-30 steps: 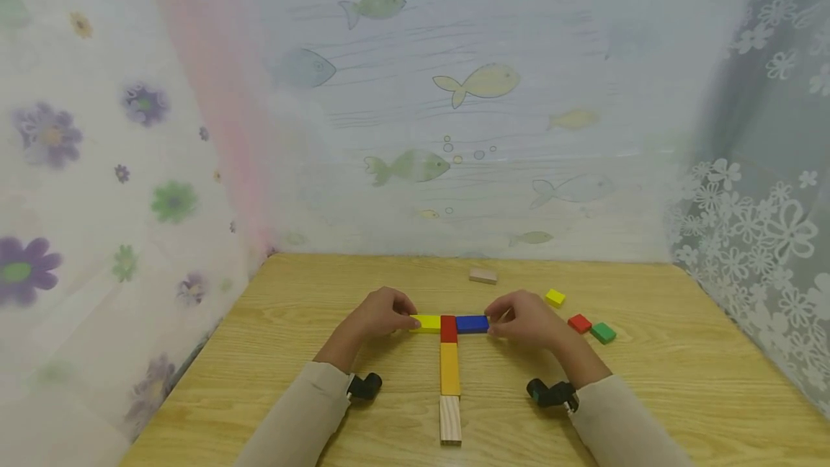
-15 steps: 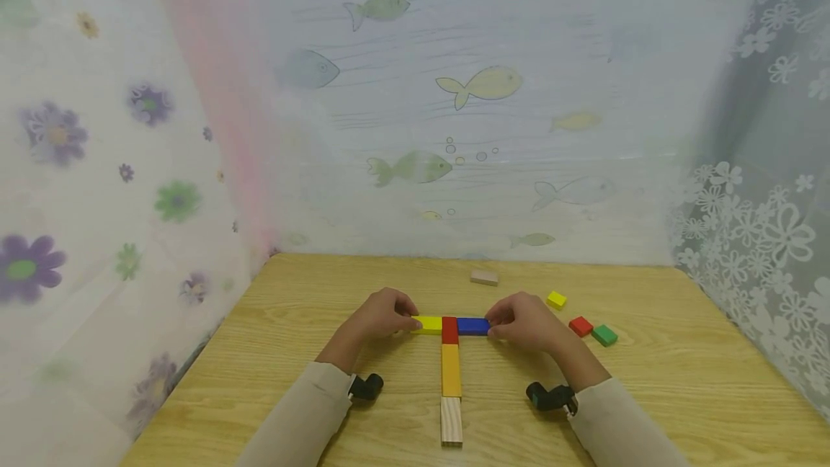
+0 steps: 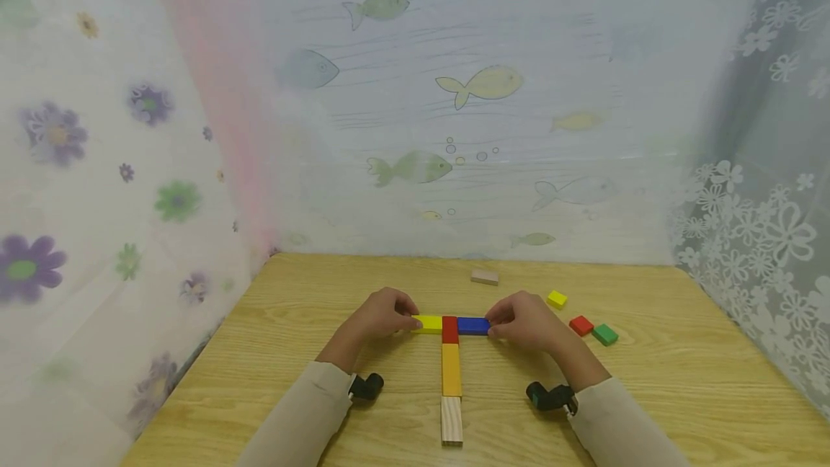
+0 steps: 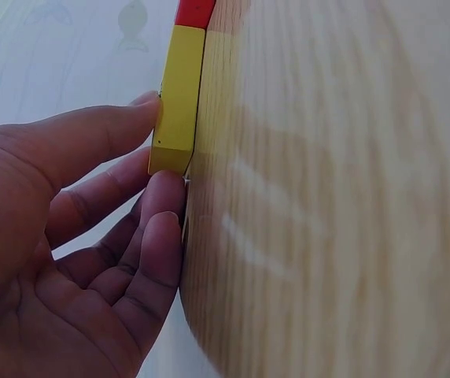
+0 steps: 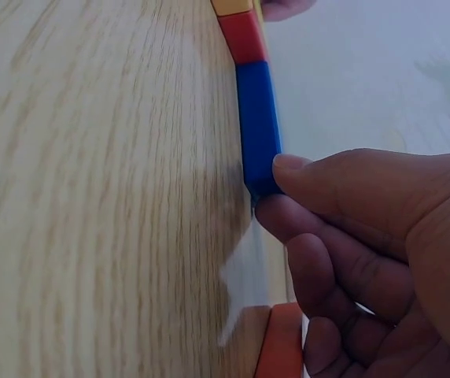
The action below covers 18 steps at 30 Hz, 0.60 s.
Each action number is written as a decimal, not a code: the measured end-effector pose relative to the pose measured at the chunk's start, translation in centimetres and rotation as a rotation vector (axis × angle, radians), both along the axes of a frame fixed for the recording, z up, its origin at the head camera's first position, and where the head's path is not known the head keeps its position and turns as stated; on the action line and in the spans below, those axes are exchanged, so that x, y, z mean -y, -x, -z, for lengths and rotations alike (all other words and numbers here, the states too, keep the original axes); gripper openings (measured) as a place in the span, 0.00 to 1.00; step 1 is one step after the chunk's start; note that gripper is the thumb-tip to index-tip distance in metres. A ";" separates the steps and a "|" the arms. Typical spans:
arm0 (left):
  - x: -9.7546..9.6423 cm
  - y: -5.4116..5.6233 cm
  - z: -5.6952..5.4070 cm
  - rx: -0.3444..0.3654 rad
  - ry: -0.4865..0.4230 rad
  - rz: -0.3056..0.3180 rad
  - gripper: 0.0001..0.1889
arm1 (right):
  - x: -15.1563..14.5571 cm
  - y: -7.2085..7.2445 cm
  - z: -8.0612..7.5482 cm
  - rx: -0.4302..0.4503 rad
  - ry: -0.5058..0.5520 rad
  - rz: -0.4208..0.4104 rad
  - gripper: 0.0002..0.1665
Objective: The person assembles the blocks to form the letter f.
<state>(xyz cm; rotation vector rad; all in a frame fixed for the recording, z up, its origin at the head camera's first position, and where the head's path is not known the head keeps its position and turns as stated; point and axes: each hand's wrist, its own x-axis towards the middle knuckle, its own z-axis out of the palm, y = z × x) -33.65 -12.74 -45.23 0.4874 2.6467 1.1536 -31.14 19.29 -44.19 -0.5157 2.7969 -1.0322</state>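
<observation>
My left hand (image 3: pixel 387 313) pinches the outer end of a yellow block (image 3: pixel 429 324); in the left wrist view its thumb lies on the yellow block (image 4: pixel 179 87) and fingertips meet its end. Opposite, my right hand (image 3: pixel 524 319) pinches the outer end of a blue block (image 3: pixel 473 326), thumb against its face in the right wrist view. Between these two sits a red block (image 3: pixel 450 330), flush with both. An orange-yellow block (image 3: pixel 451 370) and a plain wooden block (image 3: pixel 452 421) continue from it in a line toward me, so the blocks form a T.
On the wooden table (image 3: pixel 311 276), a plain wooden block (image 3: pixel 484 277) lies at the back. Small yellow (image 3: pixel 556 300), red (image 3: pixel 581 325) and green blocks (image 3: pixel 605 334) lie right of my right hand. Patterned curtains (image 3: pixel 415 114) border the table at the back and sides.
</observation>
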 end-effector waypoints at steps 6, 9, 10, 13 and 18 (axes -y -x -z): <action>0.0 -0.2 -0.1 0.005 -0.003 -0.001 0.10 | 0.1 0.0 0.0 0.006 -0.002 0.010 0.09; 0.0 -0.2 -0.1 0.007 -0.006 -0.004 0.10 | 0.1 0.0 0.1 0.005 -0.008 0.013 0.09; 0.0 -0.1 -0.1 0.009 -0.008 -0.005 0.09 | 0.1 0.1 0.1 0.004 -0.010 0.015 0.09; 0.1 -0.1 -0.1 0.012 -0.014 -0.007 0.09 | 0.1 0.1 0.1 0.002 -0.012 0.013 0.09; 0.2 0.0 0.1 0.011 -0.018 0.001 0.09 | 0.1 0.1 0.1 -0.008 -0.013 -0.003 0.09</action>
